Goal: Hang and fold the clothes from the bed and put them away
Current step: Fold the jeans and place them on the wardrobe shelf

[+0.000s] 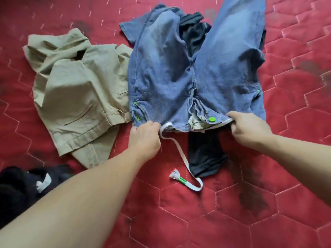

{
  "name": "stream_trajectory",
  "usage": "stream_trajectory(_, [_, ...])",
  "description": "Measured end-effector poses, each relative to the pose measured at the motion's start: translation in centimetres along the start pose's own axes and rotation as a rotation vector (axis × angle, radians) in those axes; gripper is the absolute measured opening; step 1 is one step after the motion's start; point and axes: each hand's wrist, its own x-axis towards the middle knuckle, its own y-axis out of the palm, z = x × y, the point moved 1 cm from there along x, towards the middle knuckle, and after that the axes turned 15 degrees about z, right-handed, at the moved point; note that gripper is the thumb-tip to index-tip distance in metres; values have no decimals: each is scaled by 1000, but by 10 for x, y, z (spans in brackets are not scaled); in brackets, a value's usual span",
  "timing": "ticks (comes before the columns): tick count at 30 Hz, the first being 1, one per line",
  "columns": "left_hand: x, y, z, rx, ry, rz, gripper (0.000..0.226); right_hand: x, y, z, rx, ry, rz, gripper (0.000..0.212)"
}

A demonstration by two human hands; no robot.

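1. My left hand [144, 137] grips the jeans [179, 83] at the waistband's left corner, fingers curled round the denim.
2. My right hand [248, 128] pinches the waistband's right end.
3. I see the jeans spread front-up mid-bed [268, 203], fly open, over black clothes [206, 154].
4. A white cord [180, 154] trails from the waistband toward me.
5. Khaki trousers [78, 90] lie just left, touching the jeans.

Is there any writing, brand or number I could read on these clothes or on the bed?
No text here can be read.
Blue jeans: a small green embroidered mark by the left pocket, too small and blurred to read.
Green button at the waistband: no lettering can be made out.
Khaki trousers, black clothes, red bedcover: no visible writing.
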Motion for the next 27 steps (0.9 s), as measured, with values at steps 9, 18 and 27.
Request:
stream_trajectory(9, [-80,-123,-19,-231,10,-22,15,-103,-99,11,36,36,-112,5])
stream_trajectory(18, [-242,-293,-68,-189,90,-194,22,-284,-252,40,-90,59,-165,29])
stream_trajectory(27, [-369,-387,-125,-69,306,-134,25,-441,-347,10,-14,-75,-82,20])
